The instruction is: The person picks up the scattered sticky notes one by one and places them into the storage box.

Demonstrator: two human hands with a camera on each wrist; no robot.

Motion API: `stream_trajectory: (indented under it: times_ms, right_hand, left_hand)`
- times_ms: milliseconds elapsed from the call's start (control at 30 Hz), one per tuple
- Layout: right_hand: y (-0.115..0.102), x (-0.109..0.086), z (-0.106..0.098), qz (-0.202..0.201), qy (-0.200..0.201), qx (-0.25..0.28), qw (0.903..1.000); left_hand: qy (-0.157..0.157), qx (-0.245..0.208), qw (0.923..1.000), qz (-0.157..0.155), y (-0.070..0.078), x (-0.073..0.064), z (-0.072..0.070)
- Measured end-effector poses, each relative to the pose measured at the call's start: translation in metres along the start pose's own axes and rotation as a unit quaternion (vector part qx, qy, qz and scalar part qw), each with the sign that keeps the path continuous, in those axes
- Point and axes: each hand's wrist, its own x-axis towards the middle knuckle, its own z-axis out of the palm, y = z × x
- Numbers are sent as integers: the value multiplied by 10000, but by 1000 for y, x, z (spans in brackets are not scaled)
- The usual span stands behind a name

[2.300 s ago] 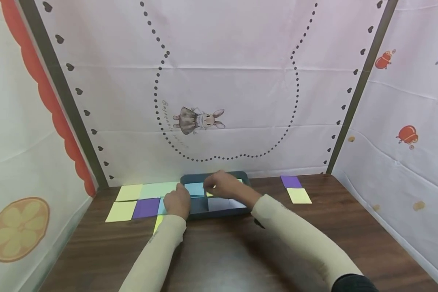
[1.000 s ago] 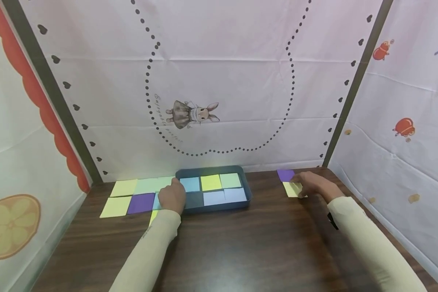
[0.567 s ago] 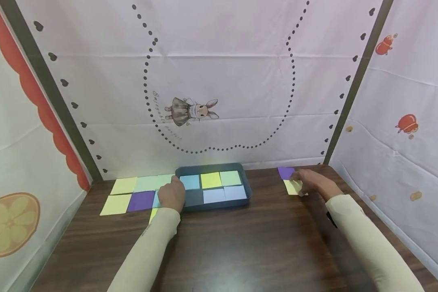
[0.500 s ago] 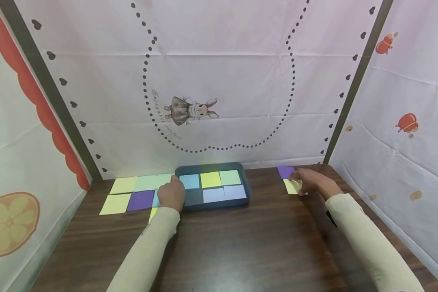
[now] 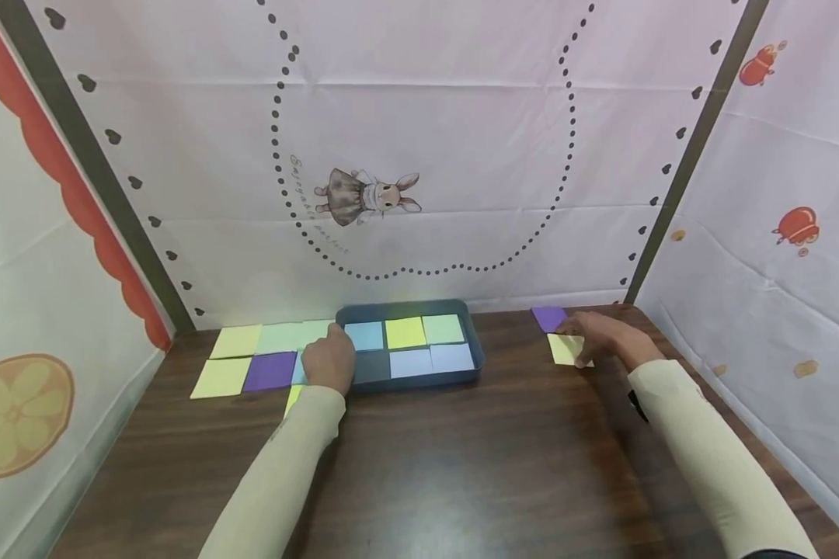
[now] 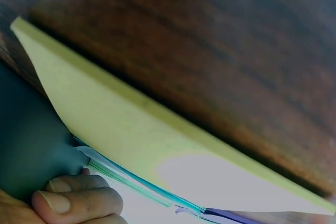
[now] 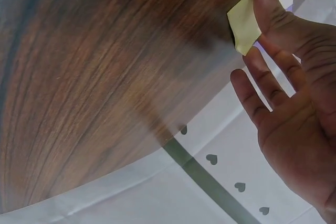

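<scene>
A dark blue-grey tray (image 5: 419,380) stands against the back cloth, with blue, yellow, green and pale lavender sticky notes lying in it. Its front-left part shows bare tray floor. My left hand (image 5: 330,359) holds the tray's left end, its fingers curled by the wall in the left wrist view; the exact contact is partly hidden. At the right, my right hand (image 5: 604,338) pinches a pale yellow sticky note pad (image 5: 562,350). The right wrist view shows the thumb on top of this pad, with the other fingers spread beyond it. A purple pad (image 5: 548,317) lies just behind it.
Left of the tray lie more sticky note pads: pale yellow (image 5: 221,378), purple (image 5: 270,371), green (image 5: 280,338) and a bright yellow one (image 5: 293,397) partly under the left forearm. Printed cloth walls (image 5: 461,140) enclose the brown wooden table (image 5: 426,473).
My right hand has left the tray, where a yellow note now lies flat in the back row, and moved right to the pale yellow pad. My left hand has stayed by the tray's left end.
</scene>
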Motion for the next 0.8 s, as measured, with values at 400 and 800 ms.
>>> stream_trajectory:
  times_ms: [400, 800]
  right_hand:
    - [-4, 6, -8, 254, -353, -9, 9991]
    - [-10, 8, -1, 607, -448, -513, 9958]
  left_hand:
    - [-112, 99, 9999, -46, -3, 12, 2]
    - [32, -58, 10000, -66, 0, -3, 2]
